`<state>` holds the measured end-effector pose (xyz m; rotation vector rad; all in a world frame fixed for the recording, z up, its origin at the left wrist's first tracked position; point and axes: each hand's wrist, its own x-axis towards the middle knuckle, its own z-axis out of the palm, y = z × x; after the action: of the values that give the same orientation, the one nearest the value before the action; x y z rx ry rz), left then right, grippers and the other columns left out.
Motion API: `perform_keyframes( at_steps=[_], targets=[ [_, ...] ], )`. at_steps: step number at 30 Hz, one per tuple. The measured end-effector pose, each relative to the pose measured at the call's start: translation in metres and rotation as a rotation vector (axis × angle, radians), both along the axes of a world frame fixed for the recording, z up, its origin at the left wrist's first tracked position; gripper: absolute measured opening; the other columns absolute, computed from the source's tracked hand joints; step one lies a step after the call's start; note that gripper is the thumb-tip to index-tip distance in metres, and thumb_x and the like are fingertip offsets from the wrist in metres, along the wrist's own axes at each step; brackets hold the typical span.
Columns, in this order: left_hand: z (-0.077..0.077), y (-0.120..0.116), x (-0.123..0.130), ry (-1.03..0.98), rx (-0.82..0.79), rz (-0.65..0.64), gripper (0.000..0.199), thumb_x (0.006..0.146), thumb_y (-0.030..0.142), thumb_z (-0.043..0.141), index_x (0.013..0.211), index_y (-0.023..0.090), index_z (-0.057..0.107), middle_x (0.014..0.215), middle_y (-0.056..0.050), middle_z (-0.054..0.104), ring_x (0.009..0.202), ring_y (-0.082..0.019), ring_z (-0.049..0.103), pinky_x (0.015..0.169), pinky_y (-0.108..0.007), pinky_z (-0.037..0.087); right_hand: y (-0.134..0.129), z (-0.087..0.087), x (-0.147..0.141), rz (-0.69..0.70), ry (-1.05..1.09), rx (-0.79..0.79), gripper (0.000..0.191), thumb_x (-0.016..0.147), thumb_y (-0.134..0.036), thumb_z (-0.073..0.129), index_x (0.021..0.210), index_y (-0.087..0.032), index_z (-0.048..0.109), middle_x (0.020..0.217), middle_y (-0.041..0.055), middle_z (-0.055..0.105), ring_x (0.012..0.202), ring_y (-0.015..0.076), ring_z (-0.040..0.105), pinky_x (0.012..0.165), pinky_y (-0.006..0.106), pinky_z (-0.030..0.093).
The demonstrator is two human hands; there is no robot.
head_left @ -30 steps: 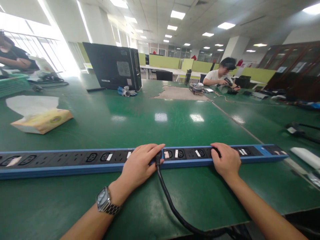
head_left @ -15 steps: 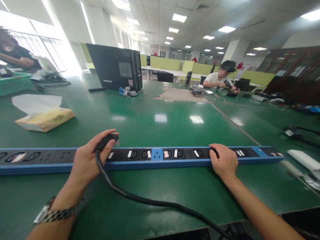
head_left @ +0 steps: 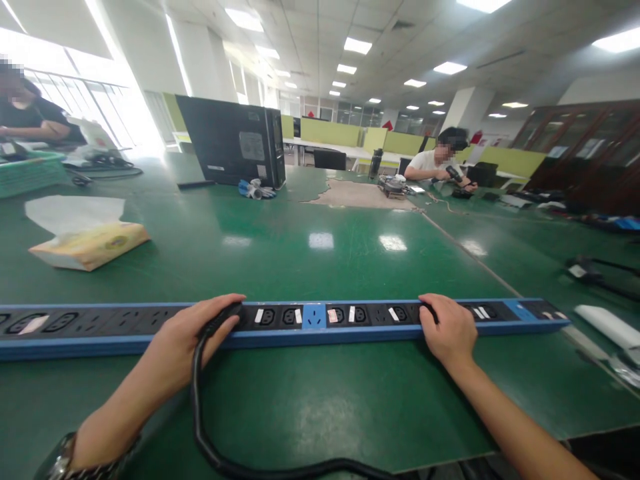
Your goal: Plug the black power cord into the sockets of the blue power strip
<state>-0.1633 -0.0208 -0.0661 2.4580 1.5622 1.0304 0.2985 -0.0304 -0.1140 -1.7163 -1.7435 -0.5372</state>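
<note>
A long blue-edged power strip [head_left: 275,338] with black sockets lies across the table in front of me. My left hand [head_left: 193,343] is closed round a black power plug [head_left: 220,321], which is down against the strip's sockets left of the blue socket [head_left: 315,316]. Whether its pins are inside a socket is hidden by my fingers. From the plug a thick black cord [head_left: 197,413] loops toward the table's near edge. Farther right, my right hand [head_left: 449,328] grips the strip, thumb and fingers bent over it; a dark piece between them I cannot make out.
The green table [head_left: 280,260] carries a tissue pack [head_left: 107,241] at left, and a computer tower [head_left: 240,143] with gloves [head_left: 256,189] behind. One person [head_left: 435,163] works at far right, another [head_left: 37,113] at far left beside a green basket [head_left: 30,175]. Black cables [head_left: 590,270] lie right.
My left hand has lowered the plug from above the strip onto its sockets, and the cord now bends in a deeper loop. My right hand keeps its place on the strip.
</note>
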Motion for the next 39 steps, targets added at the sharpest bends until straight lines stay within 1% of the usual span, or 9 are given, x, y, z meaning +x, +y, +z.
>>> perform_keyframes(
  at_steps=[5,9,14,19,26,29,32,36,39],
  targets=[
    [0.003,0.001,-0.004,-0.011,-0.009,0.028,0.041,0.087,0.054,0.052,0.115,0.026,0.063,0.105,-0.004,0.073,0.090,-0.023,0.070,0.086,-0.033,0.055,0.000,0.000,0.000,-0.010,0.002,0.003,0.027,0.085,-0.031,0.046,0.096,-0.019,0.068,0.101,0.0063,0.072,0.099,0.0228,0.063,0.090,0.036,0.041],
    [0.002,0.002,-0.002,0.004,-0.026,-0.024,0.040,0.087,0.053,0.052,0.115,0.026,0.062,0.110,-0.004,0.071,0.096,-0.022,0.068,0.090,-0.033,0.053,-0.001,-0.001,0.000,-0.007,-0.003,-0.006,0.027,0.085,-0.030,0.047,0.096,-0.018,0.068,0.101,0.0060,0.072,0.098,0.0225,0.063,0.089,0.036,0.042],
    [-0.003,0.000,0.001,0.061,0.008,-0.017,0.040,0.088,0.050,0.052,0.119,0.026,0.061,0.113,-0.006,0.070,0.102,-0.024,0.066,0.095,-0.035,0.050,0.000,-0.002,0.001,-0.007,-0.008,-0.001,0.027,0.085,-0.030,0.047,0.096,-0.018,0.068,0.101,0.0064,0.071,0.098,0.0225,0.063,0.088,0.037,0.042],
    [-0.002,-0.009,0.009,0.143,0.041,-0.034,0.040,0.090,0.048,0.051,0.122,0.026,0.060,0.120,-0.006,0.067,0.110,-0.026,0.062,0.098,-0.040,0.047,0.000,-0.003,0.002,-0.005,-0.005,-0.003,0.027,0.084,-0.030,0.047,0.096,-0.019,0.068,0.101,0.0064,0.072,0.098,0.0232,0.063,0.089,0.037,0.042],
    [-0.004,-0.011,0.011,0.003,0.059,0.015,0.037,0.088,0.048,0.054,0.115,0.025,0.064,0.112,-0.005,0.070,0.102,-0.024,0.065,0.093,-0.036,0.049,-0.001,-0.001,0.000,-0.010,-0.001,-0.004,0.027,0.085,-0.030,0.047,0.096,-0.019,0.068,0.101,0.0056,0.072,0.098,0.0225,0.063,0.090,0.036,0.042],
    [0.003,-0.015,0.014,-0.083,0.117,0.074,0.036,0.089,0.047,0.055,0.116,0.024,0.062,0.108,-0.005,0.070,0.097,-0.022,0.066,0.089,-0.034,0.050,-0.001,-0.001,0.000,-0.011,0.004,-0.005,0.027,0.085,-0.030,0.047,0.096,-0.019,0.068,0.101,0.0058,0.072,0.099,0.0227,0.063,0.091,0.037,0.042],
    [0.014,-0.016,0.035,-0.150,0.171,0.106,0.036,0.090,0.044,0.055,0.119,0.023,0.060,0.104,-0.005,0.071,0.090,-0.020,0.067,0.083,-0.032,0.051,-0.001,-0.001,0.000,-0.013,0.005,-0.015,0.027,0.085,-0.030,0.047,0.096,-0.019,0.068,0.102,0.0061,0.071,0.100,0.0231,0.063,0.091,0.037,0.042],
    [0.018,-0.007,0.084,-0.051,0.100,-0.152,0.032,0.090,0.039,0.055,0.115,0.020,0.064,0.101,-0.006,0.071,0.092,-0.020,0.066,0.082,-0.033,0.051,-0.001,0.000,0.000,-0.014,0.003,-0.015,0.027,0.085,-0.030,0.047,0.096,-0.018,0.068,0.101,0.0066,0.071,0.099,0.0234,0.063,0.090,0.037,0.042],
    [0.012,0.000,0.109,0.014,0.067,-0.215,0.032,0.091,0.033,0.054,0.119,0.020,0.063,0.104,-0.007,0.072,0.096,-0.021,0.066,0.083,-0.036,0.051,-0.001,0.000,0.000,-0.012,0.001,-0.010,0.027,0.085,-0.030,0.047,0.097,-0.018,0.068,0.102,0.0063,0.071,0.099,0.0232,0.063,0.090,0.036,0.042]
  ],
)
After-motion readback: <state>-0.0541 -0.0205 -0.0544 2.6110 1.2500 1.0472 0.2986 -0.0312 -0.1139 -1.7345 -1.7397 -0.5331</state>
